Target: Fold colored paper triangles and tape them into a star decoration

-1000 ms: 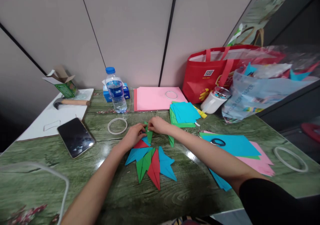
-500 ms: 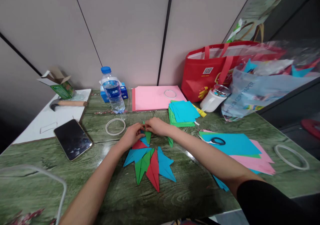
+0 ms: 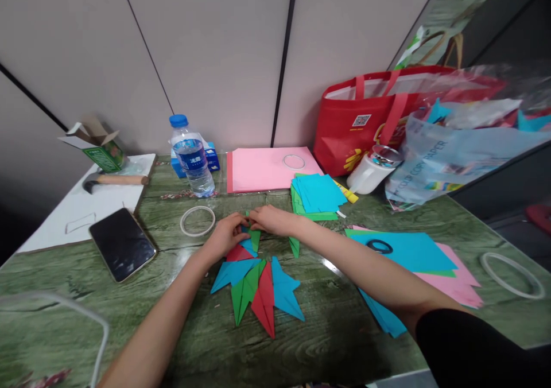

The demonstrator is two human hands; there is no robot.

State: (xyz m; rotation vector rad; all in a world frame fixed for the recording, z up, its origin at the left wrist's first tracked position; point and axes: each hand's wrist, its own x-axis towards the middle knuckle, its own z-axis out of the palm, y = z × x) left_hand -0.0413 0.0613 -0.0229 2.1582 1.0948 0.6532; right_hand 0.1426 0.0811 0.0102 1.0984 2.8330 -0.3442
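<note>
A fan of folded paper points in blue, green and red [image 3: 258, 282] lies on the green table [image 3: 327, 325] in front of me. My left hand [image 3: 226, 236] and my right hand [image 3: 269, 218] meet at its far end, fingers pinched together on a folded green paper piece [image 3: 255, 239]. Another green point [image 3: 294, 245] pokes out under my right forearm.
A phone [image 3: 121, 243], a tape ring [image 3: 197, 220], a water bottle [image 3: 191, 157] and a hammer [image 3: 114, 180] sit to the left. Pink sheets [image 3: 267, 169], a blue and green stack [image 3: 317, 194], scissors [image 3: 379, 245] on coloured sheets, a red bag [image 3: 365, 124] lie right.
Both hands stay pinched on the green piece at the same spot, with small finger shifts. The view has drifted slightly.
</note>
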